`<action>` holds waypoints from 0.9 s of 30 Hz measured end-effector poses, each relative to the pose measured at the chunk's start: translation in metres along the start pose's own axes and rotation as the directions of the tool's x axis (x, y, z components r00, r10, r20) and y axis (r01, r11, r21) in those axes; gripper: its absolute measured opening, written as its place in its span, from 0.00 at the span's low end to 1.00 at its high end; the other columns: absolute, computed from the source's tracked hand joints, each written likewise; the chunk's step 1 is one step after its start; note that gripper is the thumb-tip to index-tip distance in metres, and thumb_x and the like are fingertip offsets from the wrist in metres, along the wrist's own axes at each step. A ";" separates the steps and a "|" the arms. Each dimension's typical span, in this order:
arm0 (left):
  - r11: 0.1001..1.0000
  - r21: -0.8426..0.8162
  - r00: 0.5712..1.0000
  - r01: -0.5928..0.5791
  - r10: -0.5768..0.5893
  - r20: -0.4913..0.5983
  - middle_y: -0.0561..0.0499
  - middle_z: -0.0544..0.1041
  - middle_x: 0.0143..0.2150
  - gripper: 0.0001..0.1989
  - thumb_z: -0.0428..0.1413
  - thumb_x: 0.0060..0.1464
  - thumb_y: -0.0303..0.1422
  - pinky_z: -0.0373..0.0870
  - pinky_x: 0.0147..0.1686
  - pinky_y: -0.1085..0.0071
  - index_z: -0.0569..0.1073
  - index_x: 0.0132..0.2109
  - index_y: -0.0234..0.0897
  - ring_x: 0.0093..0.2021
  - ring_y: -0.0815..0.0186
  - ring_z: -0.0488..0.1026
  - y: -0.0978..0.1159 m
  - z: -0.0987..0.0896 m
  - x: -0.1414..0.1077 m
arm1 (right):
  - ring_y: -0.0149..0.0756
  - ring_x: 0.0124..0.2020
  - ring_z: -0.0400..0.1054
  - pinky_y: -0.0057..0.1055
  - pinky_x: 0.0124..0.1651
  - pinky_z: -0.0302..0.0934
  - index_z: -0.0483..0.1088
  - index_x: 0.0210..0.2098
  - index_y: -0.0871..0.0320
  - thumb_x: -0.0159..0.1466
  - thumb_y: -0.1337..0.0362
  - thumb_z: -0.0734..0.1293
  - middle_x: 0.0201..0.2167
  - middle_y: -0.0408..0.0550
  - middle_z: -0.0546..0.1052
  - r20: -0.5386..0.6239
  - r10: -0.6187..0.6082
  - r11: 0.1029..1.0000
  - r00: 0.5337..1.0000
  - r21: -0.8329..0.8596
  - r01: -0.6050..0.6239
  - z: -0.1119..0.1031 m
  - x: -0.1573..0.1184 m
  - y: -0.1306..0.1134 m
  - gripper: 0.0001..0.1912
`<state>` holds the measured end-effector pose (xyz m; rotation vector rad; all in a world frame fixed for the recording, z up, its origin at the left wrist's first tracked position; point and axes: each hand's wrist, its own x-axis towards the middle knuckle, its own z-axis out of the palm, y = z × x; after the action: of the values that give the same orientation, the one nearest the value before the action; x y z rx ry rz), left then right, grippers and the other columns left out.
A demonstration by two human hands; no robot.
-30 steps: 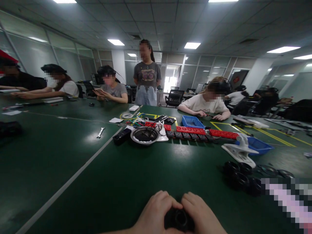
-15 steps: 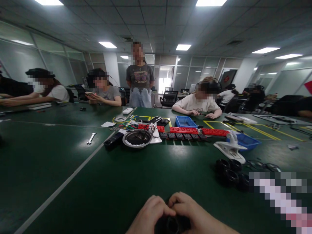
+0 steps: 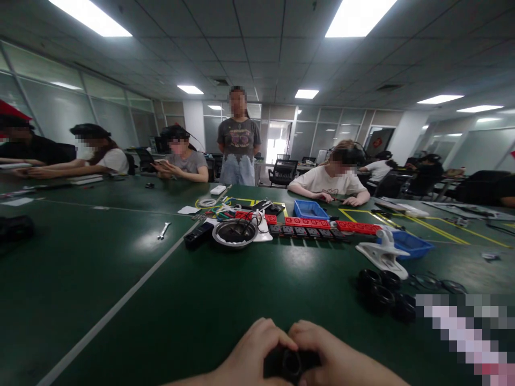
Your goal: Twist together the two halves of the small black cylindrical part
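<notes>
At the bottom of the head view, my left hand and my right hand curl round a small black part with a round opening. The fingers of both hands are bent and meet at its upper side; its lower part is cut off or hidden. Ahead and to the right, several black ring-shaped parts lie grouped on the green table. Beyond them sits a white clamp-like base.
A round metal-rimmed dish with cables lies mid-table, beside red socket strips. Blue trays stand behind and right. A wrench lies left; glasses lie right. Several people sit round the table, and one stands.
The camera view has tilted up and turned slightly left, so the table things sit lower and further right. Both hands keep hold of the black part, slightly further right in view.
</notes>
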<state>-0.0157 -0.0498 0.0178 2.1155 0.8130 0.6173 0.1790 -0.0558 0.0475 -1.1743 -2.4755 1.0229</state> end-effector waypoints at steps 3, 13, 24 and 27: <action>0.998 -0.044 0.999 0.043 -0.043 -0.006 0.54 0.65 0.34 0.22 0.67 0.36 0.32 0.58 0.32 0.74 0.71 0.41 0.37 0.34 0.67 0.62 -0.002 0.002 0.000 | 0.34 0.33 0.63 0.29 0.37 0.55 0.71 0.31 0.59 0.45 0.62 0.73 0.29 0.41 0.68 -0.064 0.031 0.996 0.997 -0.081 -0.036 0.007 0.003 0.001 0.14; 0.989 0.028 0.985 0.148 -0.145 -0.092 0.54 0.65 0.34 0.21 0.67 0.36 0.28 0.58 0.33 0.74 0.70 0.40 0.35 0.35 0.66 0.62 0.012 0.004 0.001 | 0.45 0.39 0.62 0.41 0.45 0.52 0.70 0.37 0.59 0.43 0.56 0.73 0.37 0.50 0.71 -0.220 0.111 0.915 0.969 -0.358 -0.186 0.030 0.008 0.003 0.23; 0.995 0.013 0.995 0.095 -0.095 -0.011 0.56 0.66 0.34 0.21 0.67 0.35 0.30 0.58 0.32 0.75 0.70 0.39 0.38 0.34 0.68 0.63 0.006 0.001 0.001 | 0.34 0.33 0.62 0.29 0.37 0.54 0.72 0.29 0.58 0.44 0.59 0.74 0.28 0.40 0.68 -0.078 -0.009 0.988 0.997 -0.153 -0.003 0.011 0.004 0.010 0.15; 0.990 0.035 0.990 0.134 -0.133 -0.040 0.55 0.66 0.34 0.20 0.67 0.36 0.32 0.58 0.31 0.75 0.69 0.37 0.36 0.33 0.67 0.63 0.011 0.002 0.001 | 0.34 0.28 0.60 0.30 0.33 0.53 0.68 0.24 0.59 0.43 0.53 0.73 0.25 0.41 0.68 -0.204 0.025 0.953 0.979 -0.291 -0.085 0.028 0.009 0.015 0.18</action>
<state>-0.0099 -0.0561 0.0255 2.0685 0.9849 0.5758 0.1689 -0.0565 0.0156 -1.3640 -2.5061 0.5201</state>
